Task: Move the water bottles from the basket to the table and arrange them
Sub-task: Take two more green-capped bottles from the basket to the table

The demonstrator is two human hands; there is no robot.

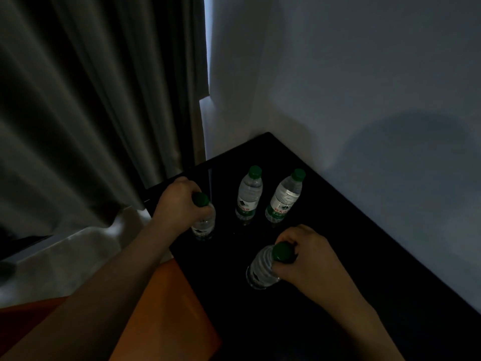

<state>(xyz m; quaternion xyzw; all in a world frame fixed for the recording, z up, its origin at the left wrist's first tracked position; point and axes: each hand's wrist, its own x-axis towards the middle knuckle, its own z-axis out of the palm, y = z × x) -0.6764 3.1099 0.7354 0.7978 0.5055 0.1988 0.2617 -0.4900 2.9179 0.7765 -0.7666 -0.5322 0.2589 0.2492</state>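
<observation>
Several clear water bottles with green caps are on the black table [338,256]. Two of them stand free side by side at the back: one [248,198] on the left, one [285,199] on the right. My left hand [179,204] grips the neck of a third bottle [204,226], upright at the table's left edge. My right hand [309,259] grips the neck of a fourth bottle [261,269], which is nearer to me. The room is dim. No basket can be made out.
A grey curtain [91,113] hangs at the left and a pale wall [364,87] runs along the table's far and right sides. An orange surface [166,313] lies below the table's left edge, under my left forearm.
</observation>
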